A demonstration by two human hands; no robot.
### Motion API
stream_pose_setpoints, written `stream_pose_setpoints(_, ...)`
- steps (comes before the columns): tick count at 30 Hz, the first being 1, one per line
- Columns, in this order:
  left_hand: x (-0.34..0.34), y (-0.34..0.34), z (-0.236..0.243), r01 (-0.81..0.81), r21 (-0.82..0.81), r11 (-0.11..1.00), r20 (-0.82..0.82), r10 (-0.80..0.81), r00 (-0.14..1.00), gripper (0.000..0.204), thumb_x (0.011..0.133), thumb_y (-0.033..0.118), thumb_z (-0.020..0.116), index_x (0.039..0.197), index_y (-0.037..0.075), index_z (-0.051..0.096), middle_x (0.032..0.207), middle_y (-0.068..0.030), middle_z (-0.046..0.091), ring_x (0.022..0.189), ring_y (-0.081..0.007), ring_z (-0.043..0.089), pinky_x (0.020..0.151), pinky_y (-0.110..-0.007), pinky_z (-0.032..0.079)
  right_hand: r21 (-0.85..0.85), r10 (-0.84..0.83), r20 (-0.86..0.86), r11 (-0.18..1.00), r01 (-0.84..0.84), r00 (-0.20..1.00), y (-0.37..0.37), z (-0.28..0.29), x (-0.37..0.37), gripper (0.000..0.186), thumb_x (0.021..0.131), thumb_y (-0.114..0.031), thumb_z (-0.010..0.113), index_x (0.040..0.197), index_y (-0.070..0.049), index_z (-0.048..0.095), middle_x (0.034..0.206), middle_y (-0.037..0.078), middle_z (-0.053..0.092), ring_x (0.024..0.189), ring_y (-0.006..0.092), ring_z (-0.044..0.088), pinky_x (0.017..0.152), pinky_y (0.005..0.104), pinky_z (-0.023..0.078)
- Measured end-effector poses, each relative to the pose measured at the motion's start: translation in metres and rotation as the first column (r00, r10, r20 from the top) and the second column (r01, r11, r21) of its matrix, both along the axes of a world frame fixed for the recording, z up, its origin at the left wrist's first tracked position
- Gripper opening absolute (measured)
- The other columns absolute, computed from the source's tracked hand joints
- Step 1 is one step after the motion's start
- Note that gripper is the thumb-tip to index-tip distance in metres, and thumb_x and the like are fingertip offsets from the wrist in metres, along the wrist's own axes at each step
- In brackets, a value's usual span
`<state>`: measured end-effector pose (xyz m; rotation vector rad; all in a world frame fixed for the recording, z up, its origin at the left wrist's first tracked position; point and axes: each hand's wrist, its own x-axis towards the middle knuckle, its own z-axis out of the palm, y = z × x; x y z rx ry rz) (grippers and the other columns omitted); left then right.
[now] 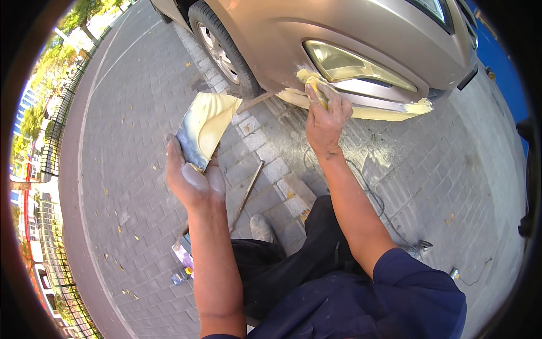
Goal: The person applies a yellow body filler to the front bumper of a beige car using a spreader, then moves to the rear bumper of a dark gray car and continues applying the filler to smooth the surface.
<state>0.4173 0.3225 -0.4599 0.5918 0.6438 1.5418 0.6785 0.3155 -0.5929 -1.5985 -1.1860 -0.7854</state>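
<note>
My left hand [195,179] grips a thin flat mixing board [193,140] at its lower end and holds it up at a tilt. Pale yellow filler paste [215,116] covers much of that board in ridges. In my right hand [328,123] is a yellow spreader [322,100], pinched against the corner of a bronze-beige car bumper [271,53]. Around the spreader, pale yellow filler coats the bumper, and more runs along its lower edge [384,114]. A lamp [361,63] sits just above, its lens yellowish.
The front wheel [223,48] stands left of the bumper. On the grey paving [130,141] lie a thin rod [247,195], a wooden block [298,191] and a dark cable [377,200]. A small box [182,251] is by my left forearm. A fence [56,135] lines the far left.
</note>
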Motion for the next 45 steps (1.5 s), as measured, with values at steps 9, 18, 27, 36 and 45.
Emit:
stream_pose_setpoints(9, -0.002, -0.002, -0.004, -0.006, -0.002, 1.0, -0.009, 0.006, 1.0, 0.042, 0.117, 0.034, 0.051, 0.136, -0.001, 0.061, 0.133, -0.0163, 0.071, 0.121, -0.0325, 0.071, 0.101, -0.049, 0.056, -0.055, -0.07, -0.04, 0.996, 0.068, 0.997, 0.027, -0.027, -0.001, 0.052, 0.087, -0.009, 0.079, 0.135, -0.029, 0.081, 0.139, 0.003, 0.063, 0.124, 0.0332, 0.055, 0.108, 0.0517, 0.039)
stream_pose_setpoints(18, -0.003, -0.002, -0.006, 0.005, 0.005, 1.0, -0.003, -0.005, 1.0, 0.044, 0.117, 0.035, 0.05, 0.135, -0.004, 0.062, 0.131, -0.0184, 0.073, 0.114, -0.0338, 0.074, 0.095, -0.048, 0.06, -0.061, 0.115, -0.076, 0.991, -0.12, 0.99, 0.001, -0.016, -0.014, 0.05, 0.086, -0.005, 0.078, 0.133, -0.023, 0.082, 0.134, 0.003, 0.069, 0.122, 0.0316, 0.056, 0.106, 0.0475, 0.041)
stream_pose_setpoints(27, 0.003, -0.004, -0.004, -0.002, -0.008, 1.0, -0.023, 0.002, 1.0, 0.045, 0.117, 0.033, 0.048, 0.137, -0.005, 0.06, 0.134, -0.0198, 0.07, 0.12, -0.0363, 0.071, 0.101, -0.051, 0.057, 0.026, 0.004, 0.029, 1.0, -0.005, 1.0, 0.015, -0.007, 0.008, 0.047, 0.087, -0.007, 0.079, 0.131, -0.024, 0.083, 0.134, 0.002, 0.066, 0.123, 0.0312, 0.054, 0.105, 0.0479, 0.04)
stream_pose_setpoints(36, -0.001, -0.003, -0.005, -0.009, -0.013, 1.0, -0.027, 0.009, 1.0, 0.046, 0.118, 0.033, 0.046, 0.138, -0.006, 0.059, 0.135, -0.0201, 0.07, 0.121, -0.0366, 0.071, 0.102, -0.051, 0.057, -0.064, 0.031, -0.04, 0.997, -0.034, 0.999, 0.016, -0.018, -0.008, 0.046, 0.087, -0.006, 0.078, 0.129, -0.025, 0.084, 0.134, 0.001, 0.067, 0.12, 0.0295, 0.056, 0.105, 0.0482, 0.039)
stream_pose_setpoints(45, 0.006, -0.003, -0.001, -0.009, -0.028, 1.0, -0.024, 0.008, 1.0, 0.046, 0.118, 0.032, 0.045, 0.139, -0.007, 0.058, 0.137, -0.0202, 0.069, 0.124, -0.0368, 0.069, 0.106, -0.051, 0.056, -0.043, 0.01, 0.047, 0.999, -0.008, 0.999, 0.023, -0.011, 0.007, 0.053, 0.085, -0.005, 0.077, 0.132, -0.027, 0.082, 0.135, 0.001, 0.066, 0.122, 0.0312, 0.055, 0.106, 0.0504, 0.039)
